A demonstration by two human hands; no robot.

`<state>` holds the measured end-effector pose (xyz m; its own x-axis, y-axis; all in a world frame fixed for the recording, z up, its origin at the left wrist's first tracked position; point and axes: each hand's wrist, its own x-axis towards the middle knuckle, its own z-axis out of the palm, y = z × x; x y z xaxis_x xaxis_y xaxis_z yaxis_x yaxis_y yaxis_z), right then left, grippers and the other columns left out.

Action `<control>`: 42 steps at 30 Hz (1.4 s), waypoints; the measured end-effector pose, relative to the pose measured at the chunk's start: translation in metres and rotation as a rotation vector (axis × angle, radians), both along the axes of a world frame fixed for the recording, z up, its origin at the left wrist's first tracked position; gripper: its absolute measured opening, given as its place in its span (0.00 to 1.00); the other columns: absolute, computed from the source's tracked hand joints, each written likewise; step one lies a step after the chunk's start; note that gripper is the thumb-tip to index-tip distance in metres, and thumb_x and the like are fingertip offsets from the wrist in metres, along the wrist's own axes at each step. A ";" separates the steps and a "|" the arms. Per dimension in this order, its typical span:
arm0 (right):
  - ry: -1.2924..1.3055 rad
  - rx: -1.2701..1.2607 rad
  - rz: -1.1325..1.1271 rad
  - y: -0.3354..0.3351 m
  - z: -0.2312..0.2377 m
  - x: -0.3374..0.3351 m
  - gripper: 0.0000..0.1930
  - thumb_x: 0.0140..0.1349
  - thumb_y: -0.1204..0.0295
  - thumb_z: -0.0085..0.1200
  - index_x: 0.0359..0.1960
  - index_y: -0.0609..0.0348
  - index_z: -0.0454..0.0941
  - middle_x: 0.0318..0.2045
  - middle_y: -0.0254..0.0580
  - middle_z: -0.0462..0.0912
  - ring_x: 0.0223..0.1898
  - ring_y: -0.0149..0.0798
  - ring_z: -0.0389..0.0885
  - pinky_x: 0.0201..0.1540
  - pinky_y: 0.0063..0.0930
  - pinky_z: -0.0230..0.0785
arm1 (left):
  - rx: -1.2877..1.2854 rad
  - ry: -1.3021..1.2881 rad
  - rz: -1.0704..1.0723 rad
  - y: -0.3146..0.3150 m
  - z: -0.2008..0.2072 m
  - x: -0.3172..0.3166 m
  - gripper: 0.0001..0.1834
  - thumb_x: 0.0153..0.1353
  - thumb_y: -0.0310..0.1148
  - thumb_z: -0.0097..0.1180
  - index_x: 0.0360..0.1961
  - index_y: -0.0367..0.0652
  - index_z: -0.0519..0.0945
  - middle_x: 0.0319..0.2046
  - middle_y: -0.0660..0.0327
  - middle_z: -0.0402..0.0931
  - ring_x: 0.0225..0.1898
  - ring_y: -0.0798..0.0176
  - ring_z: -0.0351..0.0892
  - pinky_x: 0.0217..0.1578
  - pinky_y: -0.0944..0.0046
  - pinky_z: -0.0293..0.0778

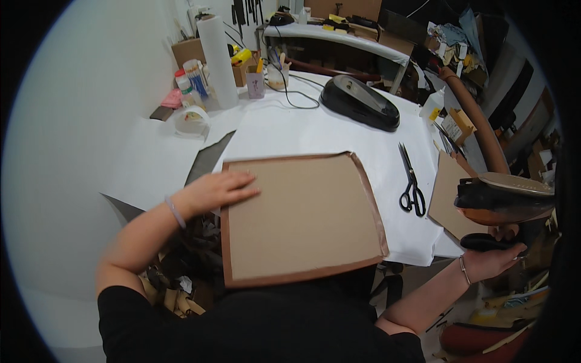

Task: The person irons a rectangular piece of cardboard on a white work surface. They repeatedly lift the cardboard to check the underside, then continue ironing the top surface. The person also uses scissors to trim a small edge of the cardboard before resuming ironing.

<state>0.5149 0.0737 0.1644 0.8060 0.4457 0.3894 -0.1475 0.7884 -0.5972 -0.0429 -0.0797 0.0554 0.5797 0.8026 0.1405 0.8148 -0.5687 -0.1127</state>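
A tan board (302, 215) with brown material folded over its edges lies at the front of the white-covered table. My left hand (225, 190) rests flat on the board's left side, fingers stretched out. Out to the right, beyond the table edge, my right hand (497, 259) is wrapped round the black handle of a clothes iron (505, 199). The iron is held in the air, its metal plate turned upward. Black-handled scissors (411, 187) lie to the right of the board. Further right, another tan board piece (449, 196) lies partly behind the iron.
A black iron stand (360, 103) with a cord sits at the back of the table. Back left are a white paper roll (216, 63), a tool cup (256, 85) and bottles (192, 81). A white glue bottle (433, 104) stands back right; scraps (181, 296) lie below left.
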 end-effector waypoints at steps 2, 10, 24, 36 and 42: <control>-0.035 0.018 0.023 -0.005 -0.001 0.010 0.17 0.80 0.58 0.51 0.50 0.62 0.76 0.37 0.39 0.81 0.33 0.32 0.74 0.39 0.27 0.72 | 0.119 0.195 0.091 0.024 0.008 -0.003 0.32 0.70 0.28 0.50 0.75 0.55 0.69 0.72 0.47 0.69 0.75 0.46 0.67 0.73 0.43 0.67; -0.083 -0.012 0.037 -0.017 0.002 0.000 0.16 0.80 0.57 0.49 0.42 0.59 0.76 0.34 0.37 0.81 0.30 0.31 0.73 0.35 0.26 0.70 | 0.074 -0.240 0.295 0.059 -0.035 0.123 0.38 0.74 0.45 0.55 0.78 0.35 0.61 0.78 0.37 0.57 0.79 0.32 0.55 0.77 0.34 0.52; -0.259 -0.155 0.027 -0.038 0.011 0.018 0.23 0.79 0.44 0.46 0.37 0.51 0.74 0.31 0.28 0.76 0.27 0.25 0.68 0.34 0.21 0.64 | -0.385 0.031 -0.022 0.087 -0.005 0.080 0.33 0.78 0.48 0.49 0.81 0.59 0.62 0.83 0.51 0.51 0.83 0.37 0.48 0.79 0.27 0.39; -0.293 -0.228 0.041 -0.037 -0.001 -0.015 0.28 0.75 0.44 0.49 0.63 0.53 0.68 0.57 0.39 0.72 0.55 0.39 0.72 0.58 0.38 0.71 | -0.448 -0.395 0.123 0.016 -0.008 0.088 0.15 0.73 0.39 0.58 0.56 0.51 0.88 0.73 0.57 0.73 0.79 0.42 0.62 0.79 0.28 0.41; -0.328 -0.279 -0.007 -0.042 -0.013 -0.030 0.35 0.76 0.41 0.44 0.75 0.50 0.65 0.70 0.46 0.71 0.70 0.45 0.73 0.70 0.44 0.75 | -0.667 -1.661 0.467 -0.096 -0.003 0.116 0.22 0.81 0.40 0.52 0.34 0.36 0.88 0.37 0.59 0.88 0.40 0.63 0.86 0.43 0.60 0.82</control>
<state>0.4854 0.0313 0.1512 0.6626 0.5652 0.4914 0.0908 0.5906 -0.8018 0.0733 -0.1762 0.0528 -0.0641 0.9925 -0.1046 -0.0763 0.0996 0.9921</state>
